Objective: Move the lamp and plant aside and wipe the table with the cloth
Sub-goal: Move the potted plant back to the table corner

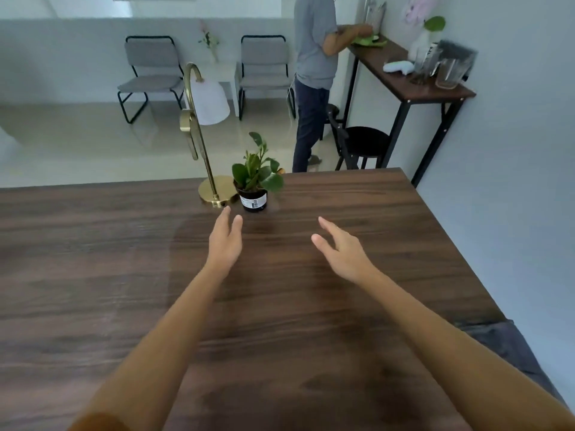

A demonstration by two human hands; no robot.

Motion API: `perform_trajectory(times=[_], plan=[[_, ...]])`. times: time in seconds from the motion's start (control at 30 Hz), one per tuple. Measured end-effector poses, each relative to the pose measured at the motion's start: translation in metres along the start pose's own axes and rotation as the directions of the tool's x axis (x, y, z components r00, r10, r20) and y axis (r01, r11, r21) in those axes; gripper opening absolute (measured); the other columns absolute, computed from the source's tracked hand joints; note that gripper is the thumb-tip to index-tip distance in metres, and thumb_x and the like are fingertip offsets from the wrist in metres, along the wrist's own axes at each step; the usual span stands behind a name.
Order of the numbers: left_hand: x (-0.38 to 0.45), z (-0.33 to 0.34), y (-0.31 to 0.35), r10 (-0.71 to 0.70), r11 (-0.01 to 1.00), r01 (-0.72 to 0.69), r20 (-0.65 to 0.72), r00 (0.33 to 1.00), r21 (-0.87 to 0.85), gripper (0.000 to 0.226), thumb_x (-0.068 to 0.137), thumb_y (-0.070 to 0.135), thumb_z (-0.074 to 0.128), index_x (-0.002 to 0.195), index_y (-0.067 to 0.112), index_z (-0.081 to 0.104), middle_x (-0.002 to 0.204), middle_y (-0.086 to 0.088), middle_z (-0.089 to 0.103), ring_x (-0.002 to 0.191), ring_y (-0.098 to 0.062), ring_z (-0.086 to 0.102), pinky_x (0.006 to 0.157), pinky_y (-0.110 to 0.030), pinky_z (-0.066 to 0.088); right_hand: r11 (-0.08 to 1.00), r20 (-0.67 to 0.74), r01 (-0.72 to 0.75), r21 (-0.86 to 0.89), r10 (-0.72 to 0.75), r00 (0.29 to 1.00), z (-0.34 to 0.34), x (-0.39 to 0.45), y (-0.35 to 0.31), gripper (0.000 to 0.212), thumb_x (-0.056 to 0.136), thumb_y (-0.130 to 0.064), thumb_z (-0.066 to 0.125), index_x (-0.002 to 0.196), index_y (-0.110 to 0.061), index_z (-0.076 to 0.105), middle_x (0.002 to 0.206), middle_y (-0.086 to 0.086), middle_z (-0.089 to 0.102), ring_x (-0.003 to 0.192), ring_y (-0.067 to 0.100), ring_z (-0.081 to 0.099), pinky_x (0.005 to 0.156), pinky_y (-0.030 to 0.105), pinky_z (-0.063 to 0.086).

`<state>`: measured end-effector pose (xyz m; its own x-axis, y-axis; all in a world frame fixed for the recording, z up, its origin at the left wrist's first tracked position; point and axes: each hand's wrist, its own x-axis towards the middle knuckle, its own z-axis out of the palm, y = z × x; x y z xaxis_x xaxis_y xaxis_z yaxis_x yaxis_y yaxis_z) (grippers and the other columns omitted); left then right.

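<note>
A brass lamp with a curved neck and white shade stands near the far edge of the dark wooden table. Just right of its round base sits a small green plant in a black pot with a white label. My left hand hovers over the table just short of the lamp base and pot, fingers apart, holding nothing. My right hand is out to the right of the plant, open and empty. A dark grey cloth lies at the table's right edge.
A person stands beyond the table at a narrow side table along the right wall, which carries jars, a vase and a white object. A black stool stands beneath it. Two grey chairs are at the back wall.
</note>
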<state>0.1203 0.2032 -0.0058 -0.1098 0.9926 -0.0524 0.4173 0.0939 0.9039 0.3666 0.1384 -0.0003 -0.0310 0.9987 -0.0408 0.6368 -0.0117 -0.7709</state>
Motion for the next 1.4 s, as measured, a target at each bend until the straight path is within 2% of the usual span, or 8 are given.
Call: perform_trajectory(times=[0.13,0.27,0.53,0.73,0.8,1.0,1.2,1.4], plan=[[0.052,0.007,0.0,-0.082,0.989,0.086,0.037,0.996,-0.117,0.058,0.099,0.035,0.041,0.151,0.015,0.022,0.158,-0.002,0.026,0.143,-0.017,0.026,0.115,-0.03,0.02,0.975,0.09,-0.132,0.181,0.117,0.989,0.036,0.072,-0.023,0.061,0.1,-0.036,0.05,0.152,-0.01,0.032,0.153,0.008,0.042,0.14,0.02,0.04,0.117,0.037,0.03],[0.076,0.011,-0.004,-0.02,0.982,0.036,0.088,0.996,-0.183,0.06,0.098,0.027,0.046,0.151,0.017,0.019,0.156,0.002,0.028,0.139,-0.011,0.03,0.105,-0.022,0.025,0.975,0.13,-0.137,0.176,0.115,0.985,0.059,0.123,-0.033,0.065,0.1,-0.035,0.051,0.154,-0.011,0.025,0.155,0.008,0.038,0.142,0.025,0.038,0.116,0.039,0.032],[0.099,0.034,-0.003,0.057,0.972,-0.039,0.071,0.996,-0.233,0.052,0.097,0.018,0.05,0.146,0.022,0.033,0.143,0.008,0.046,0.131,-0.011,0.043,0.11,-0.036,0.037,0.918,0.017,-0.109,0.381,0.111,0.994,0.075,0.165,-0.026,0.029,0.099,-0.028,0.053,0.121,-0.01,0.063,0.119,0.011,0.067,0.113,0.026,0.059,0.089,0.031,0.044],[0.115,0.108,0.044,0.17,0.967,-0.142,0.125,0.977,-0.21,0.048,0.096,0.022,0.053,0.141,0.023,0.039,0.133,0.014,0.05,0.118,0.006,0.047,0.093,-0.01,0.038,0.897,-0.132,-0.138,0.419,0.21,0.969,0.009,0.172,0.019,0.032,0.097,-0.035,0.057,0.112,-0.009,0.068,0.11,0.009,0.07,0.107,0.023,0.061,0.085,0.03,0.044],[0.121,0.146,0.066,0.202,0.959,-0.164,0.153,0.967,-0.231,0.048,0.095,0.022,0.053,0.141,0.021,0.039,0.132,0.013,0.051,0.114,0.01,0.048,0.094,-0.011,0.039,0.899,-0.2,-0.139,0.415,0.239,0.95,-0.026,0.174,0.038,0.031,0.097,-0.035,0.057,0.114,-0.011,0.068,0.112,0.008,0.07,0.109,0.022,0.061,0.09,0.032,0.045],[0.127,0.257,0.118,0.229,0.943,-0.147,0.259,0.938,-0.299,0.048,0.093,0.022,0.057,0.139,0.018,0.044,0.129,0.005,0.058,0.12,-0.011,0.054,0.105,-0.037,0.044,0.929,-0.36,-0.201,0.312,0.312,0.879,-0.119,0.171,0.105,0.035,0.097,-0.042,0.054,0.111,-0.013,0.066,0.107,0.007,0.07,0.103,0.024,0.061,0.08,0.03,0.039],[0.125,0.325,0.137,0.188,0.946,-0.108,0.246,0.951,-0.304,0.046,0.091,0.026,0.06,0.135,0.021,0.049,0.123,0.006,0.062,0.089,0.02,0.053,0.093,-0.021,0.044,0.928,-0.428,-0.221,0.3,0.338,0.838,-0.16,0.17,0.147,0.036,0.098,-0.038,0.052,0.111,-0.006,0.066,0.107,0.017,0.07,0.101,0.031,0.063,0.09,0.043,0.048],[0.119,0.336,0.135,0.191,0.96,-0.107,0.328,0.925,-0.258,0.045,0.093,0.026,0.056,0.137,0.025,0.047,0.124,0.012,0.058,0.095,0.018,0.053,0.088,-0.016,0.039,0.914,-0.383,-0.254,0.316,0.368,0.847,-0.164,0.163,0.161,0.034,0.101,-0.035,0.047,0.112,-0.009,0.065,0.109,0.01,0.069,0.104,0.027,0.061,0.081,0.035,0.043]])
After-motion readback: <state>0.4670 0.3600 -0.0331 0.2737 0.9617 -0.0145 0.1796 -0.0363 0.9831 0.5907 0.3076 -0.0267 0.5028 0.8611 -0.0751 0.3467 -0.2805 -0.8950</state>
